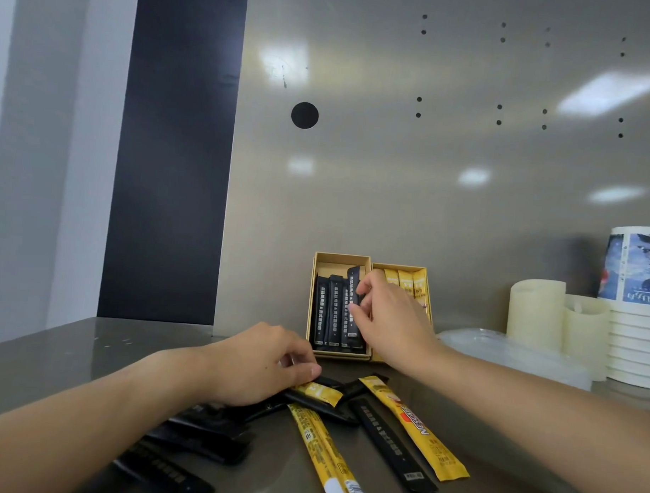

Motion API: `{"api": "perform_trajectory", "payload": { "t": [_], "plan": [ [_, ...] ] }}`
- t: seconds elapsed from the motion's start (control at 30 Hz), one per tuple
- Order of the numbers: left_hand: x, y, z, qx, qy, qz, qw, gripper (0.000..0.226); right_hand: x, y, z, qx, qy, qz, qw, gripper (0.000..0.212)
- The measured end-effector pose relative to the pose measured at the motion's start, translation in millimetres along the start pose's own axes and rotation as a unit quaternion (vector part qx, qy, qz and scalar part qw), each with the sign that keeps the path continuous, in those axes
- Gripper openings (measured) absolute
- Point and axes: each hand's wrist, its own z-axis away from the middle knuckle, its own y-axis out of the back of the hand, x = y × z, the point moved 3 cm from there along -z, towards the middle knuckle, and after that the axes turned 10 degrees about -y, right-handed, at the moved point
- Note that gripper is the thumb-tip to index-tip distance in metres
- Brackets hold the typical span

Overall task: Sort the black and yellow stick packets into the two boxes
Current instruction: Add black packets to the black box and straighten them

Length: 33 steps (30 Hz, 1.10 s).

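Observation:
Two open cardboard boxes stand side by side against the back wall. The left box (320, 261) holds several black stick packets standing on end. The right box (400, 267) holds yellow packets (407, 282). My right hand (391, 318) reaches over the boxes and pinches a black packet (353, 280) in the left box. My left hand (260, 362) rests on the loose pile, fingers closing on a black packet (330, 380) beside a short yellow one (320, 392). Loose yellow packets (416, 426) and black packets (390, 440) lie on the steel counter in front.
Two cream candles (535, 312) and a stack of paper cups (636, 312) stand at the right. A clear plastic lid (497, 348) lies beside them. A metal wall (393, 156) rises right behind the boxes. More black packets (184, 444) lie under my left forearm.

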Motion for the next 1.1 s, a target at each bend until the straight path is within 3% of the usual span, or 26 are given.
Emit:
{"api": "perform_trajectory", "payload": {
  "t": [0.43,0.63,0.77,0.9,1.1],
  "plan": [
    [-1,-2,-1,0.002,-0.001,0.007,1.0,0.031,1,-15,8,0.026,0.094,0.191,0.977,0.03],
    [-1,-1,0,0.018,0.002,0.029,0.999,0.029,1,-10,9,0.027,0.104,0.198,0.974,0.028],
    [-7,-1,1,0.028,0.014,0.042,0.999,0.032,-9,6,9,0.032,0.113,0.159,0.98,0.024],
    [-13,1,1,0.018,0.017,0.037,0.999,0.027,-24,28,14,-0.023,0.141,0.075,0.987,0.02],
    [-10,1,-1,0.019,-0.008,0.013,1.0,0.022,-8,16,53,-0.155,0.055,-0.081,0.983,0.052]
  ]
}}
